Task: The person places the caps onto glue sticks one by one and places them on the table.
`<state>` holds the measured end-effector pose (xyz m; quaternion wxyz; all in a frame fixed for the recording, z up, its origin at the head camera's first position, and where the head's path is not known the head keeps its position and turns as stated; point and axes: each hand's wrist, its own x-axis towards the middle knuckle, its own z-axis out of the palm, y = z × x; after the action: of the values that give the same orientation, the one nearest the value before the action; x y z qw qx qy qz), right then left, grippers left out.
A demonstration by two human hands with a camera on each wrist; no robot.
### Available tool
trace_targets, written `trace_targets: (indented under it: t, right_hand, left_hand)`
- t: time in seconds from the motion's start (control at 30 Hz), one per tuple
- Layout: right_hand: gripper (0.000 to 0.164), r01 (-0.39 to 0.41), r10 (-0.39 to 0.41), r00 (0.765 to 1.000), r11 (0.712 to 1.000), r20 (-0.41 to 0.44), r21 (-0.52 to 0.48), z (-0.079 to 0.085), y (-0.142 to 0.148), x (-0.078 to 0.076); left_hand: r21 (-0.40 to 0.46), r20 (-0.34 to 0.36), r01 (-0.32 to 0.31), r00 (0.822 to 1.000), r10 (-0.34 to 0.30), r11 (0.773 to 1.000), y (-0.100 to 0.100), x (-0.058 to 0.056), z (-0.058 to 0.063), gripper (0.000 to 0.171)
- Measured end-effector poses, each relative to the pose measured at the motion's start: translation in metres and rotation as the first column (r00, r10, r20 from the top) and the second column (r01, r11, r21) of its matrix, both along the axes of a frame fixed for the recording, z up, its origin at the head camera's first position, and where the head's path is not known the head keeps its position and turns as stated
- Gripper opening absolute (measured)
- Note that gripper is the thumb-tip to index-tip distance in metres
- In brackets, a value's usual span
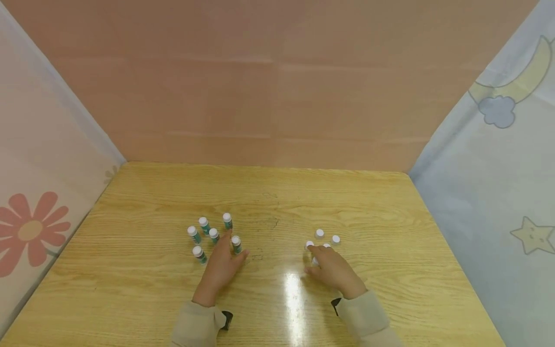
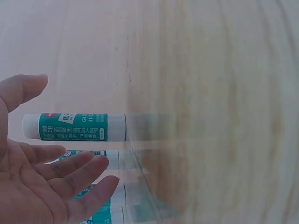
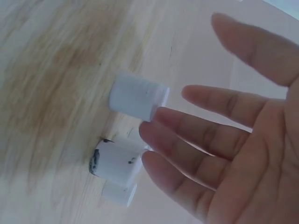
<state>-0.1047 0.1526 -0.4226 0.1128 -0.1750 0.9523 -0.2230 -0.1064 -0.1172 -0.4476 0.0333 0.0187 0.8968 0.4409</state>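
Several green-labelled glue sticks with white tops stand upright at the left of the table. One glue stick [image 1: 236,245] is between the thumb and fingers of my left hand [image 1: 222,269], which are spread and not closed round it. Its label faces the left wrist view, where more glue sticks are partly hidden behind the fingers. My right hand [image 1: 336,270] hovers over several small white caps with its fingers loosely extended. In the right wrist view one cap [image 3: 138,95] is close to the fingertips, and another cap [image 3: 117,161] bears dark marks. Contact with either cap is unclear.
The wooden table [image 1: 269,193] carries both groups, with a wide gap between them. A plain cloth [image 1: 273,96] hangs behind it. Patterned cloths flank both sides, with a flower [image 1: 32,230] on the left and a star [image 1: 532,234] on the right.
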Motion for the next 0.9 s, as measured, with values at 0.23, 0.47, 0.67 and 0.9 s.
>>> trace_targets:
  t: [0.23, 0.47, 0.67, 0.9]
  right_hand:
    - [0.047, 0.004, -0.003, 1.000, 0.998, -0.018, 0.057, -0.0026, -0.0018, 0.0007]
    - [0.044, -0.005, 0.008, 0.999, 0.996, -0.039, 0.087, -0.0055, -0.0023, 0.0016]
    - [0.041, 0.004, -0.001, 1.000, 0.997, -0.032, 0.075, -0.0076, -0.0021, 0.0027]
    - [0.036, -0.004, 0.004, 1.000, 0.999, 0.000, 0.045, -0.0094, -0.0035, 0.0039]
  left_hand:
    - [0.002, -0.019, -0.015, 1.000, 0.015, 1.000, 0.0011, -0.0004, -0.0019, 0.069]
    - [-0.013, -0.013, -0.032, 0.999, 0.032, 0.999, 0.0015, -0.0016, -0.0025, 0.065]
    - [-0.015, -0.017, -0.052, 0.999, 0.051, 0.999, 0.0016, -0.0029, -0.0033, 0.062]
    - [0.024, -0.022, -0.069, 0.997, 0.069, 0.997, 0.0013, -0.0032, -0.0043, 0.056]
